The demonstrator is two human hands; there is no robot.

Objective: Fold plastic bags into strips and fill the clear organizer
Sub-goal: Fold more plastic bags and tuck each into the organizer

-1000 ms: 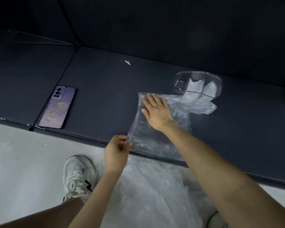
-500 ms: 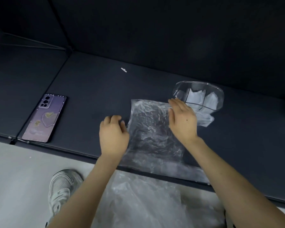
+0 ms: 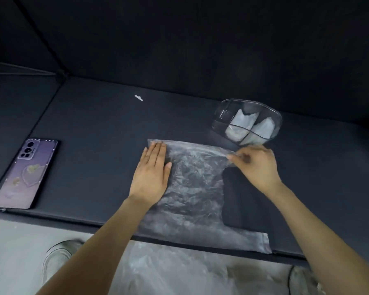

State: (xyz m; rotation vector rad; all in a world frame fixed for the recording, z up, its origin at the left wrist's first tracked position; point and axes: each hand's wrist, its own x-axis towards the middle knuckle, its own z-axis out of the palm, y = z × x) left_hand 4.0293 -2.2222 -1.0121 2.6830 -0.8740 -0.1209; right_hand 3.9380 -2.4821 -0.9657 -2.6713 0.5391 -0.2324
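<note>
A clear, crinkled plastic bag (image 3: 196, 188) lies flat on the dark padded surface (image 3: 90, 128), its near handle strip reaching the front edge. My left hand (image 3: 152, 174) presses flat on the bag's left side, fingers straight. My right hand (image 3: 257, 167) pinches the bag's far right handle strip, just in front of the clear organizer (image 3: 246, 122). The organizer stands at the back right, and its divided compartments hold white folded bags.
A purple phone (image 3: 25, 174) lies face down at the left, near the front edge. A small white scrap (image 3: 138, 98) sits further back. More loose plastic (image 3: 179, 271) is piled on the floor below the edge, beside a white shoe (image 3: 58, 258).
My left hand moved onto the bag and now lies flat on its left side. My right hand slid right and took hold of the far handle strip. The bag is spread wider.
</note>
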